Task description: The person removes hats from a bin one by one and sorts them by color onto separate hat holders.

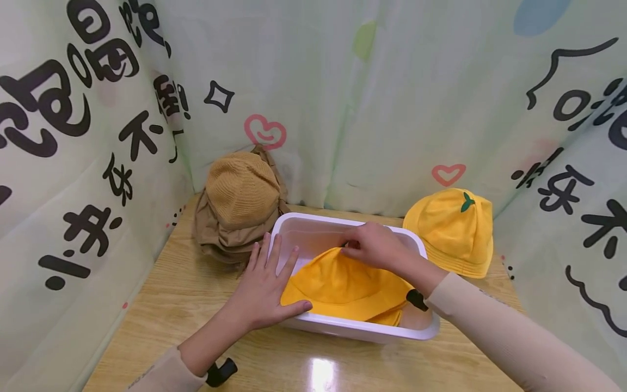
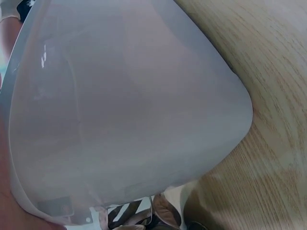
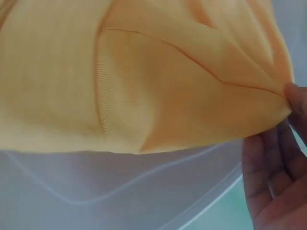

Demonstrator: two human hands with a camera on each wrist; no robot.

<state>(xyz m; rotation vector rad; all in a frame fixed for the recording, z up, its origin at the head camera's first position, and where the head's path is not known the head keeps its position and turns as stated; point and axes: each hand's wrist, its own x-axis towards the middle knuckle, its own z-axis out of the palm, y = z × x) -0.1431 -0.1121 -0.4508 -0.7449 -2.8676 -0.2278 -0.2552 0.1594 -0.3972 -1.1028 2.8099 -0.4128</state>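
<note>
A yellow bucket hat (image 1: 338, 283) lies in a white plastic basin (image 1: 343, 322), and part of another yellow layer shows under its brim. My right hand (image 1: 376, 245) reaches over the basin and pinches the hat's top; in the right wrist view the thumb and fingers (image 3: 261, 165) hold a fold of the yellow cloth. With fingers spread, my left hand (image 1: 266, 286) rests on the basin's left front rim. In the left wrist view the basin's outer wall (image 2: 129, 105) fills most of the picture.
Left of the basin stands a stack of brown and tan hats (image 1: 240, 190). Behind it on the right sits another yellow hat (image 1: 453, 231) with a green sprout. All are on a wooden table (image 1: 171, 316), with printed curtains (image 1: 313, 98) around the back and sides.
</note>
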